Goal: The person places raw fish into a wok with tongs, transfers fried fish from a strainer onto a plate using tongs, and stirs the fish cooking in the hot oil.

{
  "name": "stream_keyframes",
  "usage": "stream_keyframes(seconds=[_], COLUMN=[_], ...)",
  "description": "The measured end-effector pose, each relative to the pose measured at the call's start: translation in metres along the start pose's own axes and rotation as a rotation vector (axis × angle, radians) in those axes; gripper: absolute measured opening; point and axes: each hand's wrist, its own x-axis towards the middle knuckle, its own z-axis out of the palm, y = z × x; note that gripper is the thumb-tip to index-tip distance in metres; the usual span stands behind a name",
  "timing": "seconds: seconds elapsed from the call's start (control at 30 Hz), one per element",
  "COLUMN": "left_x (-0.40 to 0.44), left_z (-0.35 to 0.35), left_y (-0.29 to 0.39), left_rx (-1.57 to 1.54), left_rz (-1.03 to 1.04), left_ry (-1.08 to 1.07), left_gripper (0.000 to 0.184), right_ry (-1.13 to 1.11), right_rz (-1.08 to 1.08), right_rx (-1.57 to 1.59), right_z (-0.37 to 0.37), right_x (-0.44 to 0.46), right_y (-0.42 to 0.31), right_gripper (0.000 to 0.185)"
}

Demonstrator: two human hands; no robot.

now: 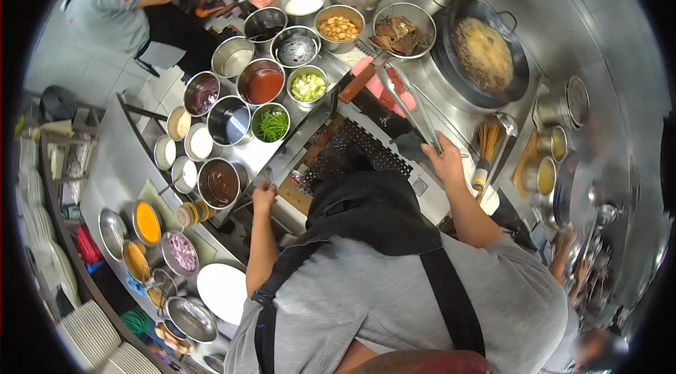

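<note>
My right hand (448, 163) is closed around the end of long metal tongs (403, 105), whose arms point up and left toward a metal bowl (432, 41) of browned fried pieces. Up and to the right sits a black wok (520, 72), with pale golden food (484, 55) bubbling in oil. Beside my right hand lie a bamboo brush (487, 138) and a ladle (505, 122). My left hand (265, 196) is closed by the counter's edge, near a pot of dark brown sauce (220, 184). Whatever its fingers hold is not clear.
Metal pots with chopped greens (271, 123), cut pale green vegetable (308, 86) and red sauce (264, 85) crowd the left counter. A white plate (222, 292) lies lower left. A co-worker (116, 8) reaches over the counter at upper left. More pots (546, 175) line the right.
</note>
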Motion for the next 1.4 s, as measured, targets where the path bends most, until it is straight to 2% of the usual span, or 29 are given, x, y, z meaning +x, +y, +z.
stream_keyframes(seconds=[0.03,0.1,0.13,0.17,0.2,0.3,0.37,0.4,0.5,0.53,0.57,0.63,0.67,0.7,0.77,0.83,0.9,1.0,1.4], left_x=[0.018,0.014,0.005,-0.006,-0.007,0.012,0.024,0.03,0.045,0.042,0.04,0.053,0.07,0.068,0.059,0.052,0.03,0.018,0.017], left_z=[0.018,0.047,0.065,0.074,0.092,0.144,0.164,0.167,0.173,0.171,0.17,0.179,0.191,0.193,0.199,0.199,0.188,0.175,0.146], left_y=[-0.001,0.069,0.105,0.151,0.177,0.236,0.263,0.272,0.283,0.292,0.293,0.295,0.286,0.291,0.296,0.305,0.315,0.321,0.335], left_rx=[-0.128,0.078,-0.163,-0.3,-0.427,-0.532,-0.581,-0.502,-0.209,-0.031,-0.017,0.3,0.387,0.394,-0.072,-0.02,0.055,-0.034,0.096], left_rz=[0.044,0.371,0.366,0.242,0.258,0.261,0.208,0.177,0.199,0.179,0.169,0.291,0.431,0.435,0.197,0.165,0.273,0.291,0.35], left_ry=[-0.073,-0.186,-0.263,-0.412,-0.444,-0.539,-0.542,-0.545,-0.475,-0.346,-0.336,-0.227,-0.178,-0.164,-0.548,-0.503,-0.495,-0.505,-0.549], left_gripper=[0.035,0.035,0.033,0.034,0.039,0.052,0.045,0.041,0.038,0.038,0.038,0.044,0.047,0.047,0.043,0.038,0.033,0.031,0.036], right_ry=[-0.022,0.045,0.04,0.033,0.051,0.047,0.02,0.038,0.043,0.07,0.093,0.1,0.06,0.024,0.056,0.07,0.031,0.044,0.016], right_rz=[0.088,0.119,0.172,0.224,0.185,0.226,0.22,0.176,0.164,0.108,0.056,0.061,0.088,0.114,0.069,0.086,0.088,0.079,0.107], right_rx=[0.024,-0.07,-0.096,-0.119,-0.146,-0.201,-0.269,-0.295,-0.252,-0.301,-0.351,-0.372,-0.367,-0.361,-0.345,-0.402,-0.419,-0.426,-0.446], right_z=[-0.007,-0.008,-0.009,-0.01,-0.009,-0.013,-0.016,-0.018,-0.015,-0.015,-0.013,-0.01,-0.006,-0.001,0.013,0.02,0.017,0.019,0.023], right_x=[-0.003,-0.009,-0.01,-0.01,-0.01,-0.002,0.007,0.014,0.041,0.051,0.058,0.078,0.089,0.102,0.121,0.133,0.137,0.139,0.14], right_y=[-0.004,0.005,0.008,0.01,0.018,0.024,0.031,0.034,0.029,0.035,0.042,0.036,0.041,0.047,0.061,0.057,0.053,0.051,0.033], right_gripper=[0.052,0.051,0.051,0.051,0.051,0.052,0.051,0.051,0.05,0.049,0.047,0.045,0.047,0.05,0.045,0.041,0.044,0.046,0.043])
